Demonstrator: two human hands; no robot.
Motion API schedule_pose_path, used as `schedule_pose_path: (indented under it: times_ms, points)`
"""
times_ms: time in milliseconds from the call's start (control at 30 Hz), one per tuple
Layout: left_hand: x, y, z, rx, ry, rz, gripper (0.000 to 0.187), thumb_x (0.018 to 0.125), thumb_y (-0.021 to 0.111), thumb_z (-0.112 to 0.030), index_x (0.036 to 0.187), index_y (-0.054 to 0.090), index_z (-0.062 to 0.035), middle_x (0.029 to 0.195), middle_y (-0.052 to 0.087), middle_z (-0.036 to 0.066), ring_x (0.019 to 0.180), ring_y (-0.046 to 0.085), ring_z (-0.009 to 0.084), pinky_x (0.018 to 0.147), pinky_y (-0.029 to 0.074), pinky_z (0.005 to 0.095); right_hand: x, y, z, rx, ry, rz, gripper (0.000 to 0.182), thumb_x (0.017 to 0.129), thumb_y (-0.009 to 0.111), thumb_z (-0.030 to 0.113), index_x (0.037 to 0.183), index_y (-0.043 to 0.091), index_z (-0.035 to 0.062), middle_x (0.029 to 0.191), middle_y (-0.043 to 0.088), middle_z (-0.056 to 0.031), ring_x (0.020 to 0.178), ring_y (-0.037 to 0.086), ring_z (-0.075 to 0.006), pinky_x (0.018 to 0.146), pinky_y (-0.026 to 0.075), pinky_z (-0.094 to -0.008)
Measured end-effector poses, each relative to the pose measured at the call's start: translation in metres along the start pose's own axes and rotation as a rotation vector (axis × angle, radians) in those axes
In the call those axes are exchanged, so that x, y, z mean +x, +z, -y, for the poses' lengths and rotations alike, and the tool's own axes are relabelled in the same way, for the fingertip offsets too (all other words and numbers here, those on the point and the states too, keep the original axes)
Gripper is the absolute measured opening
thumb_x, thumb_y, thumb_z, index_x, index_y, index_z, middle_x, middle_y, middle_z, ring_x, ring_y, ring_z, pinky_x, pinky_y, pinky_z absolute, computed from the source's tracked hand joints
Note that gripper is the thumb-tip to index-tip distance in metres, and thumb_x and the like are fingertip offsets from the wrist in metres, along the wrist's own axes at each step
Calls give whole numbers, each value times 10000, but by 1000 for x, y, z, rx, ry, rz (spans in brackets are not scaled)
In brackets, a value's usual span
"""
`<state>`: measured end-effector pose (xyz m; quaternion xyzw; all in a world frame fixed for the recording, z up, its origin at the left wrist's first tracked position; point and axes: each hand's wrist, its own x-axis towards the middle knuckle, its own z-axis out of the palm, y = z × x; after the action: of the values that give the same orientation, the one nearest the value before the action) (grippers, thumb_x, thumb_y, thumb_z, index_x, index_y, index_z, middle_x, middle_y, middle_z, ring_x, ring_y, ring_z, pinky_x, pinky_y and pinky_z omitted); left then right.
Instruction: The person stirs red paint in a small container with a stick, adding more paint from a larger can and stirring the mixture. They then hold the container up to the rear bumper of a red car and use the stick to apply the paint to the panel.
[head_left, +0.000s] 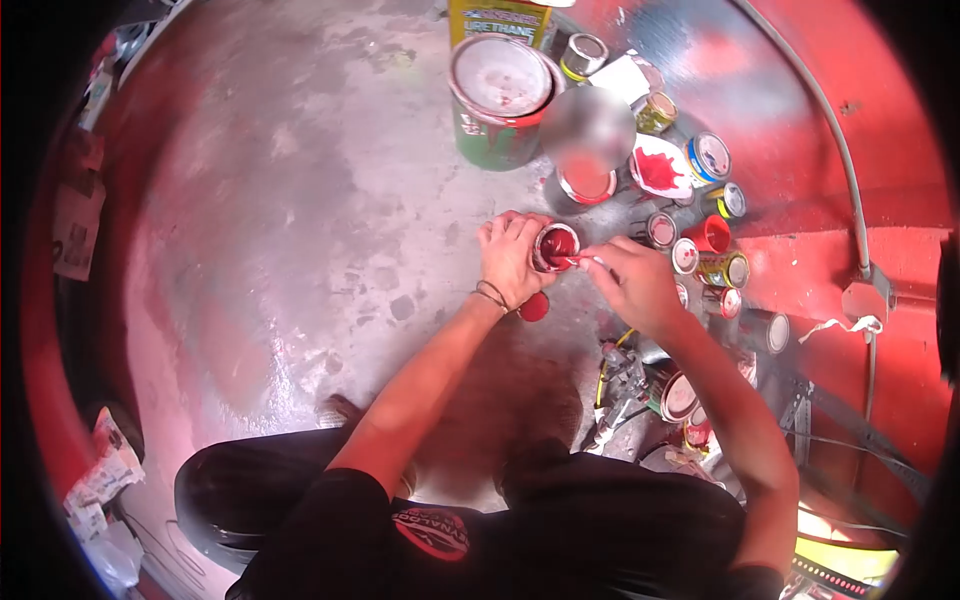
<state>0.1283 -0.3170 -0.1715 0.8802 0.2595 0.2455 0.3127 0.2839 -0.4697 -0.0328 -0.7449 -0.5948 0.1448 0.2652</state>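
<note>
My left hand (508, 258) is wrapped around the side of a small paint can (541, 262), whose open mouth shows dark red paint (556, 244). Between the fingers of my right hand (640, 285) is a thin stirring stick (572, 260), its red-smeared end inside the can's mouth. The stick's exact kind is hard to make out. A round red lid (534, 306) lies on the floor just below the can, beside my left wrist.
A large green paint can (497, 145) stands ahead, before a yellow urethane tin (495, 22). Several smaller cans crowd the right, among them a red cup (711, 234) and a blue-banded can (708, 158). A spray gun (625, 375) lies near my right forearm. Grey floor (300, 200) stretches left.
</note>
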Motion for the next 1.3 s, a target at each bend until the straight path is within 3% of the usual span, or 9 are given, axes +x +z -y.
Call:
schedule_pose_path:
  times_ms: [133, 267, 400, 500, 600, 700, 800, 1000, 1300]
  points:
    - [-6, -33, 7, -52, -6, -34, 804, 639, 932, -289, 1388, 654, -191, 1331, 698, 53, 1308, 609, 302, 1146, 360, 531, 21, 0, 20, -50, -132, -149, 169, 995, 785, 153, 1132, 816, 60, 924, 732, -115, 763, 727, -293, 704, 570, -398]
    - [-17, -55, 19, -134, -72, -28, 870, 648, 939, -275, 1455, 630, -172, 1406, 685, 77, 1342, 626, 286, 1176, 350, 535, 43, 2, 52, 225, 68, -35, 146, 1000, 785, 150, 1097, 825, 49, 891, 729, -121, 754, 726, -286, 700, 567, -395]
    - [-22, -68, 28, -119, -88, -101, 934, 661, 954, -274, 1518, 597, -160, 1445, 675, 97, 1383, 610, 303, 1182, 345, 522, 56, 0, 70, -48, -219, 21, 141, 1011, 775, 128, 1111, 824, 42, 887, 724, -129, 749, 716, -272, 688, 552, -389]
    - [-25, -75, 29, -116, -108, -103, 996, 654, 962, -279, 1560, 568, -157, 1460, 673, 92, 1393, 610, 296, 1198, 338, 525, 61, 9, 83, 144, -149, -50, 125, 1009, 774, 119, 1094, 826, 43, 877, 718, -125, 736, 702, -277, 677, 541, -396]
    - [-22, -84, 27, -140, -123, -104, 1030, 647, 968, -271, 1581, 548, -156, 1472, 670, 88, 1400, 610, 291, 1211, 330, 534, 65, 3, 78, -162, -405, -96, 183, 1014, 789, 122, 1157, 809, 9, 942, 755, -106, 755, 688, -194, 706, 543, -341]
    - [-22, -90, 25, -120, -102, -105, 1059, 646, 972, -265, 1600, 525, -160, 1479, 662, 93, 1407, 606, 290, 1229, 316, 555, 56, 5, 88, 113, -82, 83, 178, 1000, 791, 107, 1150, 806, 14, 935, 756, -111, 767, 700, -232, 714, 547, -360]
    - [-21, -92, 26, -119, -55, -144, 1089, 649, 978, -270, 1620, 494, -172, 1489, 645, 106, 1417, 591, 293, 1250, 298, 579, 57, -4, 98, 75, -55, 55, 174, 975, 807, 110, 1130, 805, 32, 942, 762, -107, 778, 708, -282, 737, 557, -386]
    - [-11, -111, 18, -201, -31, -231, 1080, 646, 972, -234, 1615, 501, -154, 1479, 660, 106, 1416, 597, 300, 1251, 313, 572, 79, -36, 121, -338, -495, -166, 164, 954, 819, 149, 1099, 787, 81, 976, 733, -70, 849, 709, -291, 788, 579, -426]
    - [9, -138, 2, -217, 62, -476, 1063, 628, 974, -204, 1588, 524, -130, 1460, 669, 119, 1398, 601, 332, 1222, 331, 557, 73, -33, 164, -466, -522, -147, 215, 937, 827, 129, 1142, 779, 83, 1010, 723, -82, 830, 717, -267, 732, 589, -409]
